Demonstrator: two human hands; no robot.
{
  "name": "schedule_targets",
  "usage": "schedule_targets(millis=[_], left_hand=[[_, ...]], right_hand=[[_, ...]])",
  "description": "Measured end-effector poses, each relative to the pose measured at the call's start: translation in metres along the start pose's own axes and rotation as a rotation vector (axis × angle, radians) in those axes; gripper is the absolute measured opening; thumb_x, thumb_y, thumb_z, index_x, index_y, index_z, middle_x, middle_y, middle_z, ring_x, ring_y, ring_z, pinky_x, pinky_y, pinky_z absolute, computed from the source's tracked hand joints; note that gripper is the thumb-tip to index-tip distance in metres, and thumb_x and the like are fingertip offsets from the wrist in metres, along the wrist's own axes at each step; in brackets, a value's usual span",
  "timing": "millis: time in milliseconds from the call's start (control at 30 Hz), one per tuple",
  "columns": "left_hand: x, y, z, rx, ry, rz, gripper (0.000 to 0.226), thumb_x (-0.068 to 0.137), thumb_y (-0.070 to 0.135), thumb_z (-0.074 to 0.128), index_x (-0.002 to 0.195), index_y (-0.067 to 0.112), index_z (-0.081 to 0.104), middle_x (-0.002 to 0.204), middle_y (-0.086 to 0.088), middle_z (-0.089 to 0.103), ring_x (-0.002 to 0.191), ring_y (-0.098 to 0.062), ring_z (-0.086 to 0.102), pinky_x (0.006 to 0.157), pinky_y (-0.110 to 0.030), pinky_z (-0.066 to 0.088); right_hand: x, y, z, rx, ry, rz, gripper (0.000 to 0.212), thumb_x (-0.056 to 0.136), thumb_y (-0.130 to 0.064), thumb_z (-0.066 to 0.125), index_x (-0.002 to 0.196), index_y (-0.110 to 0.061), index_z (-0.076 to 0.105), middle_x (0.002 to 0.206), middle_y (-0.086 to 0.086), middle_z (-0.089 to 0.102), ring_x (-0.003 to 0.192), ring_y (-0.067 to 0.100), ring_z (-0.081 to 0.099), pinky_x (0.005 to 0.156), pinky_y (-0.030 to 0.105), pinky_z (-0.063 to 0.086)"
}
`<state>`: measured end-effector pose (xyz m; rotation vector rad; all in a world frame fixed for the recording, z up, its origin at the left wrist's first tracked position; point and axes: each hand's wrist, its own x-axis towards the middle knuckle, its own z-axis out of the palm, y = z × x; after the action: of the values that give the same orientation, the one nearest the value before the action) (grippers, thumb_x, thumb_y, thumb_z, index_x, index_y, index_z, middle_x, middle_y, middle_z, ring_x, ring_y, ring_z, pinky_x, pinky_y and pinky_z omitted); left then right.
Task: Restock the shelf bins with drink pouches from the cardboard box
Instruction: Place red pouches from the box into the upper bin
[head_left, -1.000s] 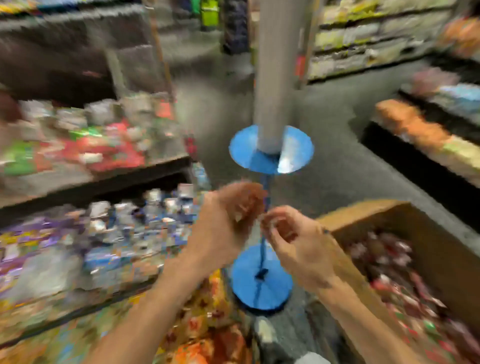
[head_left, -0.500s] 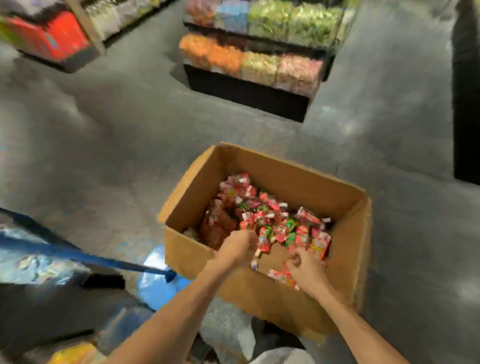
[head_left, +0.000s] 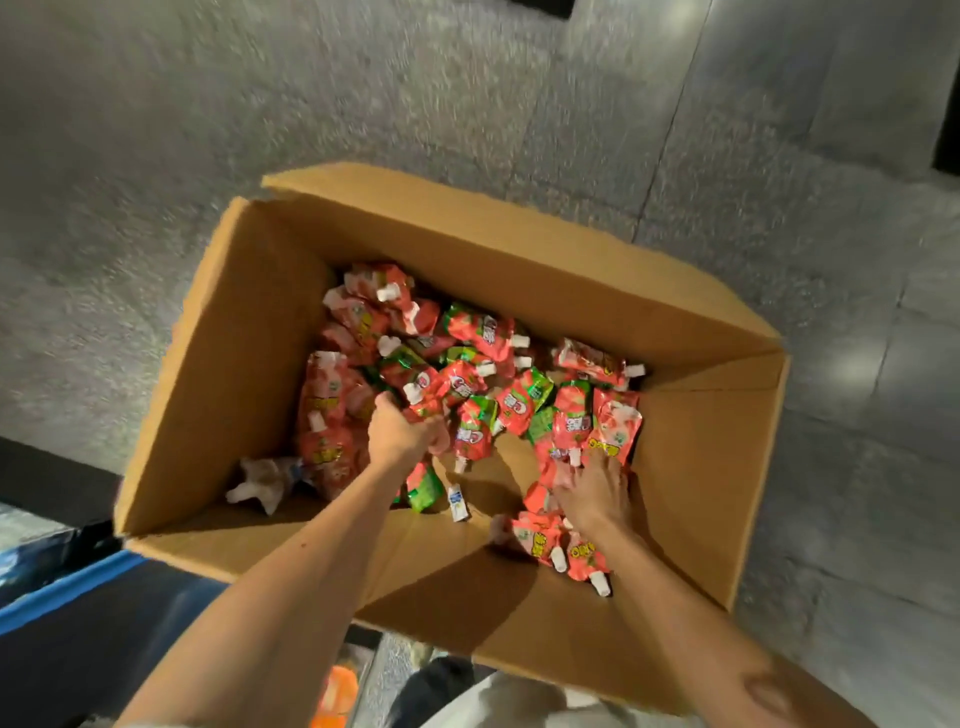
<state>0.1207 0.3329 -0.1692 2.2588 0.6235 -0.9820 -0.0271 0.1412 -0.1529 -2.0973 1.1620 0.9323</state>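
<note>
View from the head, looking down. Nearest the viewer, two bare forearms reach forward over the near wall of an open brown cardboard box (head_left: 208, 364) that stands on a grey speckled floor (head_left: 260, 104); a blue-edged dark surface (head_left: 67, 587) lies just beside the box's near left corner (what it belongs to cannot be told). Inside the box, the left hand (head_left: 402, 434) has its fingers curled round a red spouted pouch at the edge of the heap, while the right hand (head_left: 592, 491) lies with fingers spread and nearly straight on the pouches by the right wall, gripping none. The red-and-green foil drink pouches (head_left: 467, 374) with white spouts fill the far and right parts of the box floor, and a few lie loose near the right wrist. A crumpled whitish plastic scrap (head_left: 265, 480) sits in the near left corner, apart from both hands. Bare cardboard shows between the hands.
</note>
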Motion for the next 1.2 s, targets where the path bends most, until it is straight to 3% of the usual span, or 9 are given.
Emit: schedule_targets(millis=[167, 300, 433, 600, 700, 800, 933, 1067, 1200], left_hand=[[0.023, 0.001, 0.029, 0.029, 0.056, -0.052, 0.062, 0.084, 0.033, 0.077, 0.123, 0.003, 0.040, 0.118, -0.019, 0.059, 0.109, -0.037, 0.060, 0.090, -0.045, 0.051], [0.020, -0.003, 0.033, 0.088, 0.100, -0.009, 0.042, 0.086, 0.030, 0.075, 0.107, 0.003, 0.051, 0.109, -0.018, 0.063, 0.103, -0.035, 0.061, 0.083, -0.041, 0.048], [0.022, -0.020, 0.029, 0.197, -0.150, 0.063, 0.033, 0.080, 0.025, 0.081, 0.063, 0.013, 0.054, 0.066, -0.001, 0.060, 0.065, -0.019, 0.056, 0.060, -0.035, 0.049], [0.022, -0.027, 0.045, 0.371, -0.394, 0.074, 0.042, 0.078, 0.014, 0.081, 0.053, 0.015, 0.048, 0.056, 0.003, 0.050, 0.049, -0.008, 0.046, 0.042, -0.018, 0.030], [0.029, -0.025, 0.066, 0.366, -0.352, 0.133, 0.034, 0.080, 0.021, 0.080, 0.060, 0.012, 0.054, 0.075, -0.009, 0.062, 0.082, -0.016, 0.058, 0.060, -0.024, 0.042], [0.029, -0.023, 0.089, 0.438, -0.365, 0.180, 0.039, 0.083, 0.039, 0.075, 0.058, 0.020, 0.053, 0.083, -0.009, 0.059, 0.118, -0.029, 0.043, 0.093, -0.035, 0.036], [0.020, -0.020, 0.109, 0.556, -0.296, 0.190, 0.025, 0.084, 0.046, 0.071, 0.090, 0.021, 0.068, 0.139, -0.022, 0.044, 0.136, -0.037, 0.030, 0.108, -0.046, 0.037], [0.026, -0.016, 0.106, 0.541, -0.291, 0.189, 0.026, 0.083, 0.045, 0.071, 0.083, 0.019, 0.068, 0.122, -0.016, 0.049, 0.124, -0.033, 0.039, 0.099, -0.041, 0.042], [0.023, -0.011, 0.098, 0.600, -0.333, 0.263, 0.030, 0.085, 0.047, 0.071, 0.080, 0.018, 0.071, 0.082, -0.001, 0.054, 0.105, -0.027, 0.045, 0.080, -0.034, 0.046]], right_hand=[[0.027, 0.013, 0.014, -0.140, -0.173, 0.020, 0.056, 0.077, -0.043, 0.078, 0.120, -0.023, 0.050, 0.139, 0.015, 0.038, 0.132, 0.038, 0.038, 0.104, 0.047, 0.042], [0.032, 0.022, 0.019, -0.324, -0.252, -0.005, 0.093, 0.068, -0.063, 0.079, 0.146, -0.040, 0.032, 0.149, 0.014, 0.017, 0.140, 0.039, 0.021, 0.107, 0.052, 0.036], [0.027, 0.023, 0.037, -0.428, -0.162, -0.005, 0.104, 0.061, -0.069, 0.080, 0.144, -0.037, 0.026, 0.146, 0.013, 0.016, 0.137, 0.036, 0.022, 0.105, 0.052, 0.035], [0.031, 0.017, 0.050, -0.543, -0.004, -0.082, 0.096, 0.069, -0.077, 0.066, 0.146, -0.028, 0.036, 0.140, 0.012, 0.029, 0.128, 0.029, 0.031, 0.101, 0.046, 0.033], [0.036, 0.020, 0.048, -0.622, 0.062, -0.213, 0.080, 0.073, -0.074, 0.063, 0.135, -0.025, 0.052, 0.130, 0.008, 0.044, 0.120, 0.026, 0.040, 0.094, 0.041, 0.035], [0.041, 0.021, 0.047, -0.648, 0.015, -0.261, 0.071, 0.080, -0.066, 0.064, 0.132, -0.019, 0.053, 0.132, 0.007, 0.047, 0.124, 0.025, 0.039, 0.097, 0.039, 0.035], [0.037, 0.016, 0.057, -0.671, -0.025, -0.252, 0.071, 0.085, -0.053, 0.066, 0.136, -0.009, 0.045, 0.138, 0.012, 0.049, 0.130, 0.028, 0.038, 0.104, 0.042, 0.033], [0.034, 0.013, 0.075, -0.666, -0.036, -0.177, 0.087, 0.075, -0.054, 0.075, 0.139, -0.008, 0.037, 0.141, 0.016, 0.043, 0.129, 0.031, 0.040, 0.102, 0.047, 0.036], [0.040, 0.015, 0.074, -0.731, -0.042, -0.219, 0.089, 0.078, -0.053, 0.075, 0.142, -0.007, 0.033, 0.138, 0.017, 0.045, 0.127, 0.031, 0.041, 0.102, 0.046, 0.036]])
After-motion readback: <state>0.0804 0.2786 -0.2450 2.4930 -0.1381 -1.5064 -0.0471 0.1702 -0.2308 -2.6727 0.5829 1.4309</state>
